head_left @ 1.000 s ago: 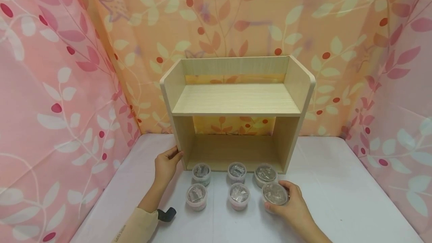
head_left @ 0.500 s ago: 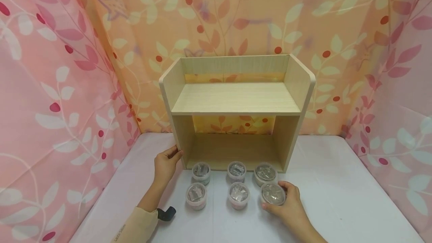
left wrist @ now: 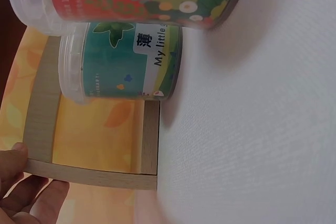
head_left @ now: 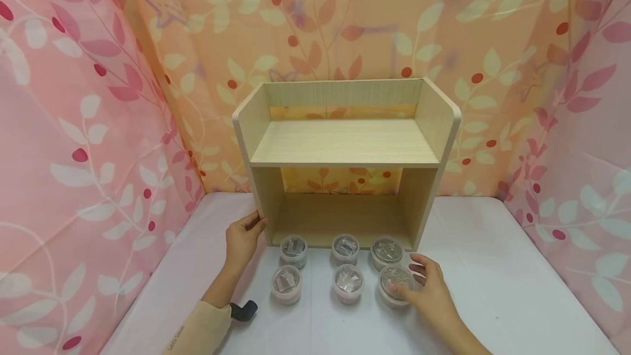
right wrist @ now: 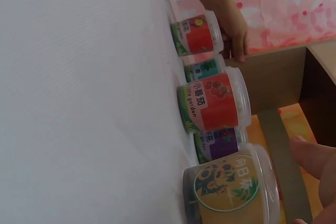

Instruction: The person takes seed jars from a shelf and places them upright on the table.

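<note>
My left hand pinches the front edge of the left side panel of a wooden shelf; in the left wrist view the thumb and fingers lie on either side of that edge. Clear-lidded seed-growing tubs with printed labels stand upright in two rows before the shelf. My right hand is around the front right tub, a sunflower-pictured one, its fingers spread and its thumb over the lid. From the right wrist, the thumb appears apart from this tub. Behind it stands another wide tub.
Narrower tubs stand in the middle and at left, with a red label and a teal label visible. White cloth covers the table. Patterned curtains enclose the sides and back.
My right hand has shifted the front right tub slightly left, then let go of it, its fingers spreading away. My left hand keeps its pinch on the shelf.
</note>
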Motion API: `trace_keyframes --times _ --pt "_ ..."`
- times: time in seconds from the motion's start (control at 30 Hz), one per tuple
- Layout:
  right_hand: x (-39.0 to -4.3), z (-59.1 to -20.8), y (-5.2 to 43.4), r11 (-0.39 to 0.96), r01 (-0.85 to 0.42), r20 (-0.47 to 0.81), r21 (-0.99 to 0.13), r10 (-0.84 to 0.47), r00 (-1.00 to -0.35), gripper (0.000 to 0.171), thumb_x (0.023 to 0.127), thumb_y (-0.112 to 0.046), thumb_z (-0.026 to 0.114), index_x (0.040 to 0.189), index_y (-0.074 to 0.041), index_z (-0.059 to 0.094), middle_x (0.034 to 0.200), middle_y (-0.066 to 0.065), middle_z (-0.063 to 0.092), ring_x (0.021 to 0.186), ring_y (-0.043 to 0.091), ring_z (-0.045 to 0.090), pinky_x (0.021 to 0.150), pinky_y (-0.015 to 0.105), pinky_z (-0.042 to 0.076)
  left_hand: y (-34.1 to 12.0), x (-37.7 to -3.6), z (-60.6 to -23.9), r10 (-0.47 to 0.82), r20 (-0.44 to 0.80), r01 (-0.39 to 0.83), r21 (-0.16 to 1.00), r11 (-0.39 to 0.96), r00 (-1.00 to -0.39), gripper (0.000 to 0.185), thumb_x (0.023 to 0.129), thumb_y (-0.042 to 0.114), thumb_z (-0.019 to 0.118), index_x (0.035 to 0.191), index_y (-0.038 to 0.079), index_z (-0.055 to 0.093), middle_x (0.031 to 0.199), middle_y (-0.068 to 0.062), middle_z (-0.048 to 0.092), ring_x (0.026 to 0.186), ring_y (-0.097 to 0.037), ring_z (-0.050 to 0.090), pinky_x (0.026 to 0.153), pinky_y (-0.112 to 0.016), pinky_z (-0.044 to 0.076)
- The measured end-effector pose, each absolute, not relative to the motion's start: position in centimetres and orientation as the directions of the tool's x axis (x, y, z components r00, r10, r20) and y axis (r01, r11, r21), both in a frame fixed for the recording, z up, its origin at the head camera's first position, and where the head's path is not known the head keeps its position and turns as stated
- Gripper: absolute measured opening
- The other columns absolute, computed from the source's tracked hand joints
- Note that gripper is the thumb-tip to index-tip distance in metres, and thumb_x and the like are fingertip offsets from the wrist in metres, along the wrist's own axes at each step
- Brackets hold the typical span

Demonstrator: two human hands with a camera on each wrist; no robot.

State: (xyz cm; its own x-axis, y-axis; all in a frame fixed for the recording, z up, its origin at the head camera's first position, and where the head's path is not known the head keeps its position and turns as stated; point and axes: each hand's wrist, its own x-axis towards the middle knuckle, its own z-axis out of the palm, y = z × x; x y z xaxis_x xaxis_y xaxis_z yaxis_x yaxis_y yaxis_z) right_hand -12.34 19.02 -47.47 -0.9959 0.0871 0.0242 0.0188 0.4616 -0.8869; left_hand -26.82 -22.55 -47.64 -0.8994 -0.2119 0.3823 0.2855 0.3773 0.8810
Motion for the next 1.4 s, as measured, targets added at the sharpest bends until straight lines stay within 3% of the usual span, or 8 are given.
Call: trace_keyframes --times 0.57,0.77,0.87,1.03,1.13,1.2,1.27,1.4 --pt "-13.9 -46.1 21.9 0.536 -0.152 0.229 -0.83 0.08 -0.97 0.072 0.098 -0.031 0.072 0.15 0.002 0.036 0.151 0.023 0.038 0.141 0.041 0.039 0.115 0.053 0.033 -23.0 -26.5 -47.5 -0.216 0.371 0.263 0.876 0.404 -0.903 0.03 0.09 0.014 0.08 0.118 0.002 0.076 0.108 -0.013 0.077 0.1 -0.026 0.075 0.074 -0.01 0.055" --pt "-14.3 -46.1 23.7 0.592 -0.233 0.314 -0.771 0.034 -0.949 0.071 0.097 -0.031 0.073 0.151 0.0 0.037 0.149 0.023 0.041 0.138 0.044 0.041 0.109 0.002 0.029 -23.0 -26.6 -47.6 -0.195 0.373 0.272 0.873 0.404 -0.907 0.03 0.09 0.016 0.081 0.116 0.003 0.077 0.107 -0.012 0.078 0.1 -0.024 0.075 0.074 -0.011 0.056" --pt "-14.4 -46.1 24.5 0.616 -0.28 0.349 -0.736 -0.01 -0.937 0.072 0.096 -0.03 0.074 0.151 -0.001 0.037 0.148 0.023 0.043 0.137 0.048 0.042 0.099 -0.008 0.021 -23.1 -26.7 -47.5 -0.179 0.375 0.276 0.868 0.414 -0.91 0.028 0.089 0.015 0.081 0.115 0.003 0.078 0.107 -0.012 0.078 0.099 -0.023 0.075 0.074 -0.012 0.056" --pt "-14.6 -46.4 25.1 0.658 -0.357 0.432 -0.663 -0.053 -0.9 0.069 0.093 -0.023 0.079 0.149 -0.004 0.043 0.147 0.019 0.047 0.133 0.045 0.045 0.101 -0.005 0.02 -23.8 -26.6 -47.0 -0.146 0.368 0.259 0.838 0.479 -0.918 0.028 0.089 0.018 0.082 0.114 0.006 0.079 0.103 -0.01 0.079 0.097 -0.021 0.074 0.072 -0.014 0.055" --pt "-14.7 -46.6 25.5 0.693 -0.373 0.459 -0.617 -0.069 -0.886 0.069 0.091 -0.022 0.08 0.148 -0.008 0.046 0.148 0.016 0.048 0.132 0.044 0.046 0.117 0.023 0.035 -24.3 -26.5 -46.6 -0.112 0.364 0.256 0.812 0.525 -0.924 0.03 0.09 0.02 0.081 0.116 0.006 0.078 0.103 -0.009 0.079 0.097 -0.021 0.074 0.072 -0.017 0.056" --pt "-14.7 -46.6 25.8 0.717 -0.376 0.469 -0.587 -0.078 -0.88 0.069 0.09 -0.022 0.081 0.149 -0.01 0.046 0.149 0.014 0.047 0.134 0.043 0.046 0.116 0.043 0.039 -24.6 -26.3 -46.4 -0.084 0.363 0.262 0.794 0.548 -0.928 0.031 0.091 0.02 0.08 0.119 0.006 0.077 0.104 -0.01 0.079 0.098 -0.023 0.074 0.074 -0.02 0.058" --pt "-14.8 -46.6 26.2 0.739 -0.392 0.49 -0.549 -0.096 -0.866 0.07 0.088 -0.021 0.082 0.148 -0.01 0.047 0.149 0.015 0.048 0.134 0.043 0.046 0.117 0.044 0.037 -24.9 -26.1 -46.1 -0.049 0.366 0.271 0.768 0.58 -0.929 0.032 0.092 0.02 0.079 0.121 0.005 0.076 0.105 -0.011 0.079 0.099 -0.025 0.075 0.077 -0.026 0.061" --pt "-15.0 -46.6 27.1 0.763 -0.439 0.542 -0.475 -0.14 -0.829 0.071 0.084 -0.017 0.086 0.146 -0.008 0.051 0.148 0.015 0.049 0.132 0.035 0.047 0.112 0.003 0.018 -25.5 -25.5 -45.5 0.017 0.346 0.28 0.727 0.627 -0.938 0.032 0.094 0.019 0.077 0.123 0.006 0.075 0.107 -0.011 0.078 0.101 -0.026 0.075 0.085 -0.04 0.062"
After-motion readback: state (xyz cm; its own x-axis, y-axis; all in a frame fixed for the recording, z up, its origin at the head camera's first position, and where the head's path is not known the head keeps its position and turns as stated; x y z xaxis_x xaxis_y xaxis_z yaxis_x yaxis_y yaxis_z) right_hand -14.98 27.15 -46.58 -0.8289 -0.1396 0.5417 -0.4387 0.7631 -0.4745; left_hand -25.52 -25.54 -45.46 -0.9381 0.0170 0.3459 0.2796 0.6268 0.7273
